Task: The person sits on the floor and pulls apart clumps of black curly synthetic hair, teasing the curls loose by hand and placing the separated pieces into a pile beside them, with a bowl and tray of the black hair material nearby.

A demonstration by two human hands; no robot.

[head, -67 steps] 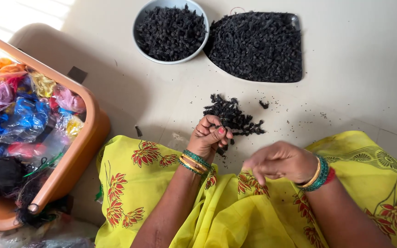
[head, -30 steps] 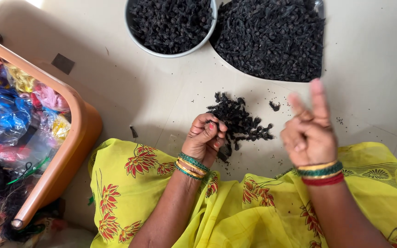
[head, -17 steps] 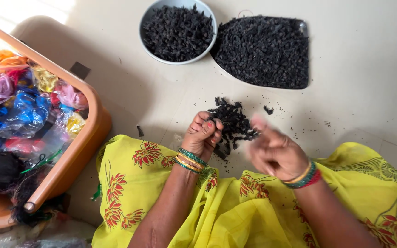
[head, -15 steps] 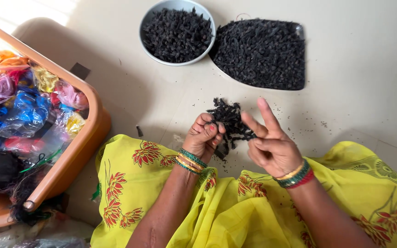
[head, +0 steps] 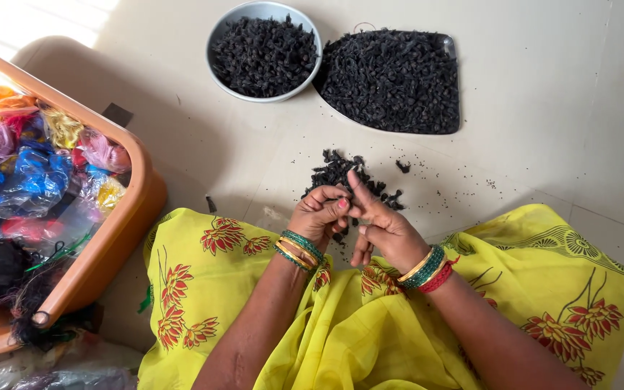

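The left hand (head: 321, 214) is curled nearly closed, fingertips pinched on a small dark piece that is too small to tell apart from the heap behind it; the right hand (head: 383, 225) meets it just beside, forefinger stretched up and the other fingers half folded, and whether it grips anything I cannot tell; both hands hang low over the lap, close to the eyes, which suits fine picking work. Just beyond the fingertips lies a small loose pile of black clumps (head: 348, 177) on the pale floor (head: 543, 108), within easy reach; a few crumbs are scattered to its right. Farther off stand a round grey bowl (head: 219, 36) and, touching it on the right, a flat dark tray (head: 448, 48), both heaped with similar black bits; nothing lies between them and the pile. At the near left an orange tub (head: 120, 224) holds bright bundles in clear wrapping and tangled dark strands; it sits close beside the yellow flowered cloth (head: 204, 267) over the knee, well apart from the hands.
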